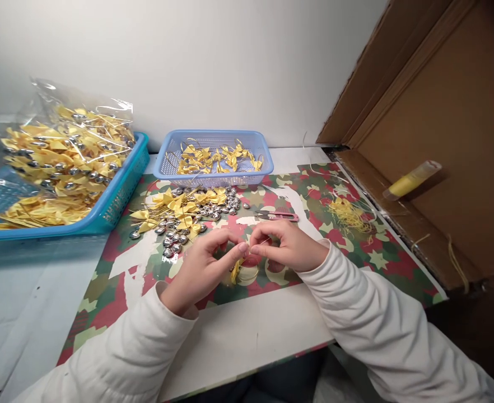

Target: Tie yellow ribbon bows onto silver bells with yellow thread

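My left hand (211, 263) and my right hand (287, 246) meet over the patterned board, thumbs and forefingers pinched close together. Between them they hold the ends of a thin yellow cord (257, 273), which hangs below in a loop. On that loop's left side is a small yellow ribbon bow (235, 272), partly behind my left thumb. Just beyond my hands lie small thread snips (277, 215) with a pink handle. Yellow bows on gold stems (183, 207) and silver bells (175, 238) are heaped to the left.
A pale blue basket (213, 180) at the back holds finished-looking looped bows. At left, a bigger blue basket (123, 187) carries a clear bag (70, 145) of yellow bows with bells. Yellow thread scraps (350, 215) lie right, near a cardboard wall (423, 112) bearing a clear tube (413, 180).
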### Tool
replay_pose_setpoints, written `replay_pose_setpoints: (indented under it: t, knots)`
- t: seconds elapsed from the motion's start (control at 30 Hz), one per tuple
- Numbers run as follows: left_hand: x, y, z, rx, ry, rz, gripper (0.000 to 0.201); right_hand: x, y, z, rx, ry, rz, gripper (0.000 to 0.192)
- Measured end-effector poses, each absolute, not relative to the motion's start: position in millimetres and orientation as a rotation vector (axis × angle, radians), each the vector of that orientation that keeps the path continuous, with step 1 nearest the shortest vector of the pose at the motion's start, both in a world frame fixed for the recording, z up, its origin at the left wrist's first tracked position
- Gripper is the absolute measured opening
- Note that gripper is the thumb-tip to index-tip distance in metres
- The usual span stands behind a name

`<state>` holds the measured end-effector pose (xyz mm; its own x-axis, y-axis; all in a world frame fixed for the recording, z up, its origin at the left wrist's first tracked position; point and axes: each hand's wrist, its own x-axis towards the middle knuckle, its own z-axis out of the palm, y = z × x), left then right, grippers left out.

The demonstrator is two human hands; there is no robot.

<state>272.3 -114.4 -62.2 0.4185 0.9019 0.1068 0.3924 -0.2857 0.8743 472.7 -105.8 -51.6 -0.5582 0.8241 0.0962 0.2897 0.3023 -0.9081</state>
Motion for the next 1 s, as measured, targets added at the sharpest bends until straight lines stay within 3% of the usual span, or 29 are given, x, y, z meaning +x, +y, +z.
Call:
replay_pose_setpoints:
  t: [0.2, 0.4, 0.6, 1.0]
  knots:
    - [268.3, -115.5, -58.6, 2.024, 1.284, 1.113, 0.015, 475.2, -102.6, -55.8, -0.901, -2.127, 1.019, 0.014]
    - [272.3, -114.6, -59.4, 2.146, 1.021, 0.854, 0.018, 475.5, -102.2, -58.3, -0.825, -2.098, 0.919, 0.014]
    - [271.1, -113.5, -61.7, 1.929, 0.978, 0.809, 0.024, 474.1, -100.5, -63.4, -0.89, -2.067, 0.865, 0.015]
    - [268.3, -112.7, -68.0, 1.692, 1.045, 0.737, 0.019, 470.2, -97.7, -72.8, -1.158, -1.944, 0.751, 0.008]
